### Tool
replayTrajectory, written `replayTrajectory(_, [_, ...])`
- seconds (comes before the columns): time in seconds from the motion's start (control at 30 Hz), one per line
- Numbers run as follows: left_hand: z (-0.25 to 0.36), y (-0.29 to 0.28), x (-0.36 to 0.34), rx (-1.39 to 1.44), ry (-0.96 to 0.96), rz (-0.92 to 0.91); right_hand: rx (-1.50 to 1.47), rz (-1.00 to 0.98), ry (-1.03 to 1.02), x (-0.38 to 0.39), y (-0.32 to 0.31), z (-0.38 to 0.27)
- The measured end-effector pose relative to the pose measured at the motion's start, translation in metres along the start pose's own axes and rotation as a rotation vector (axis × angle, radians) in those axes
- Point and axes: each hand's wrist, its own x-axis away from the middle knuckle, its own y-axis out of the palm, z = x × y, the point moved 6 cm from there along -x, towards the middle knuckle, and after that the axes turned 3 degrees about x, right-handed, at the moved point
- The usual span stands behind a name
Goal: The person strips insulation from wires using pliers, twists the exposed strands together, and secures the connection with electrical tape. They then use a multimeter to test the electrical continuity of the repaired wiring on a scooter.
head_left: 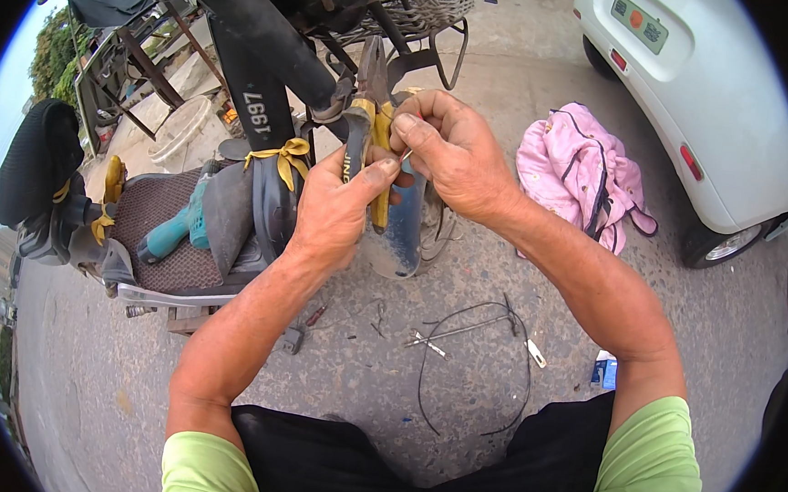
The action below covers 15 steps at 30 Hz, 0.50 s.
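Observation:
Pliers with yellow-and-black handles stand jaws-up in my left hand, whose fingers are wrapped round the grips. Close beside them, my right hand is closed in a pinch on a thin wire, of which only a short pale piece shows at the fingertips. The left thumb points toward that wire. Both hands are in front of a scooter's scuffed blue fender. My fingers hide the rest of the wire and part of the plier handles.
A teal power tool lies on the scooter's brown textured mat. Black cable, a thin rod and small tools are on the ground. Pink cloth is heaped near a white car. A small blue-and-white box sits by my right knee.

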Motion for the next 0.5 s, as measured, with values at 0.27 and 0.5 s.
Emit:
replayTrajectory(0.27, [0.002, -0.004, 0.011, -0.06, -0.014, -0.06, -0.034, 0.046, -0.016, -0.008, -0.016, -0.01])
replayTrajectory(0.5, [-0.002, -0.005, 0.015, -0.127, 0.044, -0.169, -0.01, 0.048, 0.012, -0.008, -0.023, -0.011])
